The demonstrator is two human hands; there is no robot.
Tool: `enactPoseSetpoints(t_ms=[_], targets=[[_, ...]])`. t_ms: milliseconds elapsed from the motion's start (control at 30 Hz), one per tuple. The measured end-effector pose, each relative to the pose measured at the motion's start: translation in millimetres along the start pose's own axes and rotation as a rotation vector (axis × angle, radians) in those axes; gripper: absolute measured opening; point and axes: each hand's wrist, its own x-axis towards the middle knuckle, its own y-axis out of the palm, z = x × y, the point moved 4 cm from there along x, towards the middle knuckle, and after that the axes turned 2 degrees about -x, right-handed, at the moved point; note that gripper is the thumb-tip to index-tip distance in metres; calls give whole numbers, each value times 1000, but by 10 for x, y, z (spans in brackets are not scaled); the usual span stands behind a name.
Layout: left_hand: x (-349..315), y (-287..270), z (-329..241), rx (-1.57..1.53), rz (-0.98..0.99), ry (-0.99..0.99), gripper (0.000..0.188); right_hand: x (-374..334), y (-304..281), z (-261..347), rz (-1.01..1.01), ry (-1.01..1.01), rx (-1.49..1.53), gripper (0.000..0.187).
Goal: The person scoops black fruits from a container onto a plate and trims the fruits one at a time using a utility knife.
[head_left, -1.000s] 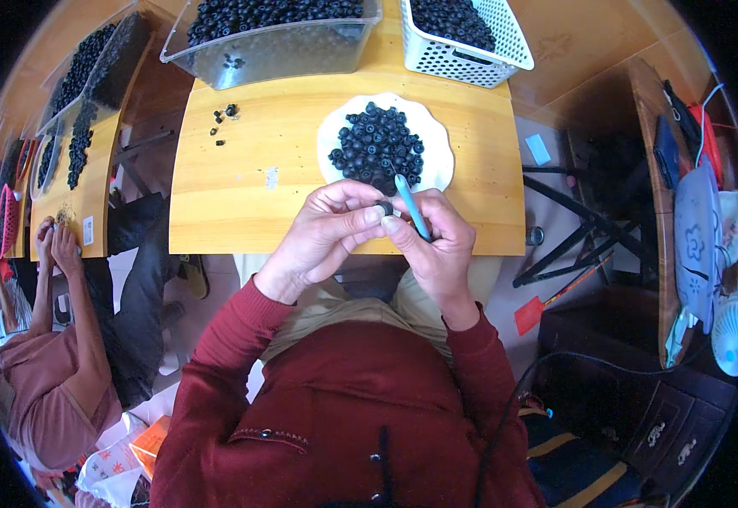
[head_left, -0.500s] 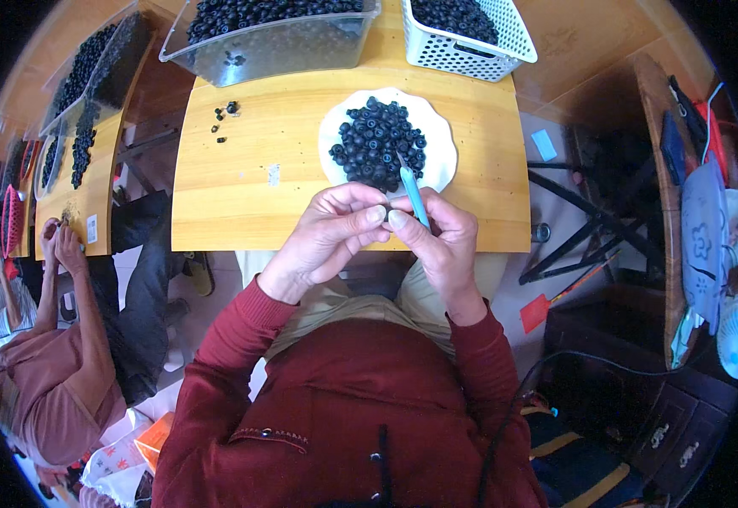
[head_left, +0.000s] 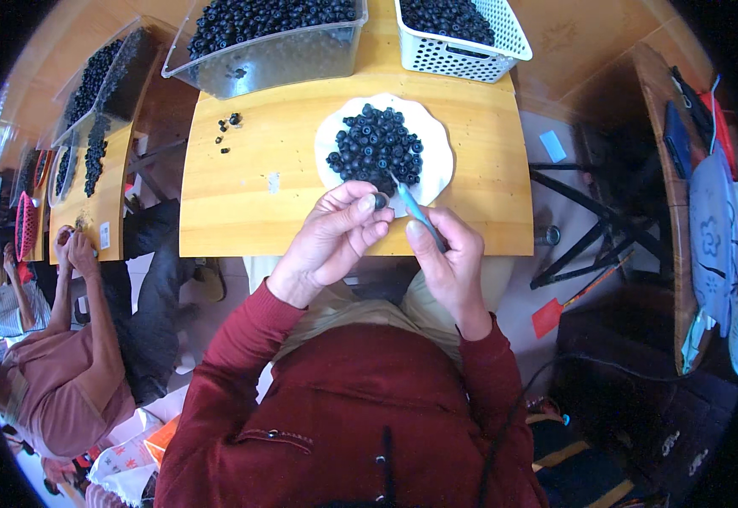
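My left hand (head_left: 335,233) pinches one small round black piece (head_left: 380,201) between thumb and fingertips, just past the table's near edge. A slim light-blue tool (head_left: 409,203) with a thin, pale pointed tip is gripped in my right hand (head_left: 452,254). Its tip points away from me, over the near rim of the white scalloped plate (head_left: 438,152). Heaped on that plate are many similar black pieces (head_left: 377,140), several showing ring-like hollows. The tool's exact kind cannot be made out.
Behind the plate stand a clear plastic tub (head_left: 292,63) and a white perforated basket (head_left: 466,63), both full of black pieces. A few loose bits (head_left: 229,123) lie on the wooden table (head_left: 242,220). At the left, another person (head_left: 64,372) works at a neighbouring table.
My hands have moved apart: the right hand with the tool has shifted right and slightly nearer me. The black piece stays in my left fingers and now shows more fully.
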Motion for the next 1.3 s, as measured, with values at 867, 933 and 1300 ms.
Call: enactPoseSetpoints(t_ms=[867, 933, 1300], targets=[[76, 236, 136, 45, -16, 44, 13, -22, -240, -116, -124, -176, -228, 24], [65, 339, 149, 50, 52, 45, 13, -12, -308, -181, -150, -151, -246, 24], [105, 315, 167, 73, 7, 57, 14, -49, -341, -49, -71, -165, -42, 23]])
